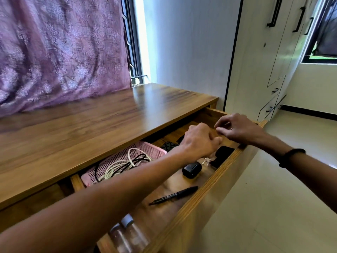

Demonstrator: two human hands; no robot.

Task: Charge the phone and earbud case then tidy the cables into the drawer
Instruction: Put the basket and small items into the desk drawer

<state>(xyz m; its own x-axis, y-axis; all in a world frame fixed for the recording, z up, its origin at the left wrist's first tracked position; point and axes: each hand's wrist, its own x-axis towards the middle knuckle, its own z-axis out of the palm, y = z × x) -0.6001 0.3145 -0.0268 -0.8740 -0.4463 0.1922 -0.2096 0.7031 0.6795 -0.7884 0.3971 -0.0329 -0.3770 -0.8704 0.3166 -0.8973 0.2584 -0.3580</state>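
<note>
A pink basket [156, 150] sits in the open drawer [226, 166] under the wooden worktop [73, 132], with white and black cables [120, 166] inside. Nearby lie a black pen [175, 197] and the black earbud case [191, 170]. Above them, the left hand [199, 141] is curled; what it holds is hidden. The right hand [238, 127] pinches its fingertips together beside it.

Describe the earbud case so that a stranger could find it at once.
Look into the open wooden drawer. Right of the pink basket of cables lies the earbud case, between the keys and the pen. It alone is a small, rounded, glossy black box.
</note>
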